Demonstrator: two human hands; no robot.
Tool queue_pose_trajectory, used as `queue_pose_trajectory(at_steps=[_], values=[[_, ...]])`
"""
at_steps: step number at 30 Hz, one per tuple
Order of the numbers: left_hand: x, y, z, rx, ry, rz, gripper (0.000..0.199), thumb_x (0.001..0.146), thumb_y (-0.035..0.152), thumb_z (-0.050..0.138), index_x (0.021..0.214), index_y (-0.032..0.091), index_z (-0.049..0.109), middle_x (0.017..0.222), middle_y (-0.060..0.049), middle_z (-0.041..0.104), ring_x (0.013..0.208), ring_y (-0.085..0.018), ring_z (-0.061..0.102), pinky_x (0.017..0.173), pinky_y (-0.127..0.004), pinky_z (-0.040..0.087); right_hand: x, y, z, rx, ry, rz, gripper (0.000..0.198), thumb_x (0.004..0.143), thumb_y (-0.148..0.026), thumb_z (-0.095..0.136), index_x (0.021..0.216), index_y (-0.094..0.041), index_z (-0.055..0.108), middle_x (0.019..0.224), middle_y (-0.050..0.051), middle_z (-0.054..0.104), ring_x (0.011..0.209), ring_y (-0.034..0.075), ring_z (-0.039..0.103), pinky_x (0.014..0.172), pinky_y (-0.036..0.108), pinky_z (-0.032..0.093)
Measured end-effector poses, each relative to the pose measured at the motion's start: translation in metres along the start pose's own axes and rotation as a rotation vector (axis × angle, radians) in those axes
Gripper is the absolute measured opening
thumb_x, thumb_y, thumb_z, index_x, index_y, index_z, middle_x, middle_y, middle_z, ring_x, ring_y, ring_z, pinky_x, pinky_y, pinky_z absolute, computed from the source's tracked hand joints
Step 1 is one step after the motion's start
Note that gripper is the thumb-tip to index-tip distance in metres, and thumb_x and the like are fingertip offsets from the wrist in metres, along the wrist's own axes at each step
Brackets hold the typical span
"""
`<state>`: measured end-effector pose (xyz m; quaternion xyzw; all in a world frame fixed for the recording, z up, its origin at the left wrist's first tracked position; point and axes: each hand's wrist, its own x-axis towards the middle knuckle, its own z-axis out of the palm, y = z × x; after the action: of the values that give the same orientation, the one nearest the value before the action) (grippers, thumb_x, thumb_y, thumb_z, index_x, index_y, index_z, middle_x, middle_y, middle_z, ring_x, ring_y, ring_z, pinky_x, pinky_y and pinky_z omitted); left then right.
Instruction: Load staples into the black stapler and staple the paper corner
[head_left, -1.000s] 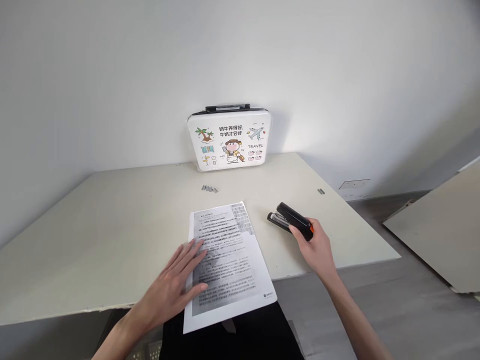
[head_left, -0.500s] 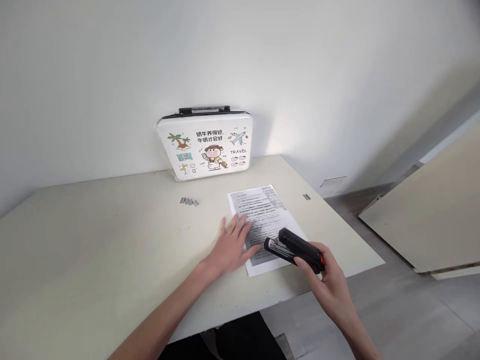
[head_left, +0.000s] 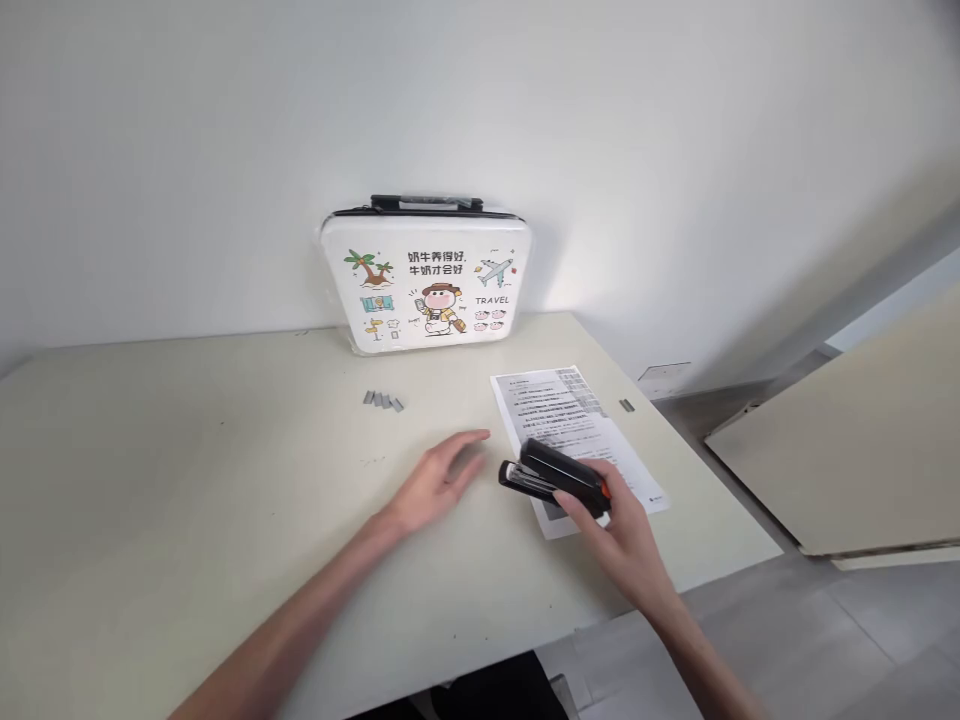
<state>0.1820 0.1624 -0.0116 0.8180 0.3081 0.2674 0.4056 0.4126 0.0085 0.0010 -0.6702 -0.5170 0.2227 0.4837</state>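
Note:
My right hand [head_left: 619,520] is wrapped round a black stapler [head_left: 559,475] with an orange mark at its rear end. The stapler is held above the lower part of some printed paper sheets [head_left: 547,410], its jaws apart and pointing left. My left hand [head_left: 435,480] is over the table just left of the paper, thumb and fingers apart, holding nothing. Beyond it lie several small grey staple strips [head_left: 383,401]. Another grey staple piece [head_left: 627,405] rests right of the paper.
A white case [head_left: 431,285] with cartoon prints and a black handle stands against the wall at the back of the pale table [head_left: 225,480]. To the right of the table, a beige panel [head_left: 862,440] sits above the grey floor.
My left hand has lifted off the paper and shifted left of it. The stapler in my right hand has moved left. In view, the paper appears further right.

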Motion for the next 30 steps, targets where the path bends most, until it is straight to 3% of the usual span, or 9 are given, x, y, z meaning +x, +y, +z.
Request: queue_pose_trajectory(at_steps=[4, 8, 11, 17, 24, 27, 30], values=[[-0.026, -0.014, -0.053, -0.180, 0.136, -0.132, 0.038, 0.105, 0.056, 0.053, 0.119, 0.025, 0.070, 0.119, -0.008, 0.078, 0.116, -0.027, 0.073, 0.107, -0.044, 0.053, 0.033, -0.012, 0.039, -0.064, -0.157, -0.099, 0.031, 0.098, -0.049, 0.064, 0.116, -0.024, 0.060, 0.106, 0.008, 0.071, 0.094, 0.025, 0.066, 0.075, 0.036, 0.053], [-0.048, -0.029, -0.092, -0.231, 0.237, -0.242, 0.041, 0.100, 0.061, 0.060, 0.109, 0.023, 0.073, 0.102, -0.008, 0.079, 0.090, -0.024, 0.075, 0.090, -0.040, 0.057, 0.060, -0.021, 0.080, -0.076, -0.337, -0.167, 0.026, 0.098, -0.045, 0.065, 0.114, -0.024, 0.060, 0.107, 0.006, 0.071, 0.095, 0.025, 0.067, 0.077, 0.036, 0.052], [-0.061, -0.038, -0.107, -0.210, 0.335, -0.294, 0.041, 0.098, 0.061, 0.062, 0.105, 0.022, 0.073, 0.095, -0.007, 0.077, 0.080, -0.021, 0.071, 0.079, -0.036, 0.056, 0.072, -0.026, 0.105, -0.034, -0.406, -0.214, 0.025, 0.096, -0.042, 0.067, 0.114, -0.025, 0.060, 0.110, 0.005, 0.072, 0.097, 0.024, 0.068, 0.082, 0.036, 0.053], [-0.067, -0.045, -0.108, -0.180, 0.398, -0.314, 0.037, 0.100, 0.056, 0.059, 0.105, 0.023, 0.073, 0.088, -0.005, 0.075, 0.081, -0.020, 0.070, 0.079, -0.035, 0.054, 0.079, -0.026, 0.132, 0.002, -0.483, -0.249, 0.027, 0.096, -0.041, 0.069, 0.114, -0.025, 0.059, 0.111, 0.005, 0.072, 0.101, 0.024, 0.068, 0.087, 0.037, 0.053], [-0.065, -0.038, -0.103, -0.158, 0.400, -0.339, 0.031, 0.101, 0.051, 0.057, 0.104, 0.023, 0.072, 0.086, -0.004, 0.074, 0.084, -0.021, 0.072, 0.084, -0.035, 0.055, 0.073, -0.022, 0.129, -0.035, -0.519, -0.224, 0.025, 0.097, -0.042, 0.068, 0.114, -0.026, 0.059, 0.112, 0.005, 0.071, 0.097, 0.023, 0.067, 0.084, 0.036, 0.053], [-0.065, -0.038, -0.103, -0.155, 0.406, -0.345, 0.031, 0.101, 0.050, 0.057, 0.103, 0.023, 0.072, 0.086, -0.003, 0.074, 0.084, -0.020, 0.071, 0.084, -0.035, 0.055, 0.072, -0.027, 0.123, -0.014, -0.550, -0.206, 0.024, 0.106, -0.045, 0.052, 0.115, -0.026, 0.061, 0.112, 0.005, 0.072, 0.099, 0.023, 0.067, 0.087, 0.036, 0.052], [-0.065, -0.038, -0.102, -0.157, 0.405, -0.350, 0.031, 0.100, 0.050, 0.057, 0.103, 0.023, 0.072, 0.085, -0.003, 0.074, 0.083, -0.020, 0.071, 0.083, -0.035, 0.054, 0.072, -0.029, 0.120, 0.009, -0.506, -0.168, 0.038, 0.113, -0.044, 0.031, 0.115, -0.026, 0.064, 0.111, 0.005, 0.073, 0.104, 0.022, 0.067, 0.091, 0.036, 0.050]])
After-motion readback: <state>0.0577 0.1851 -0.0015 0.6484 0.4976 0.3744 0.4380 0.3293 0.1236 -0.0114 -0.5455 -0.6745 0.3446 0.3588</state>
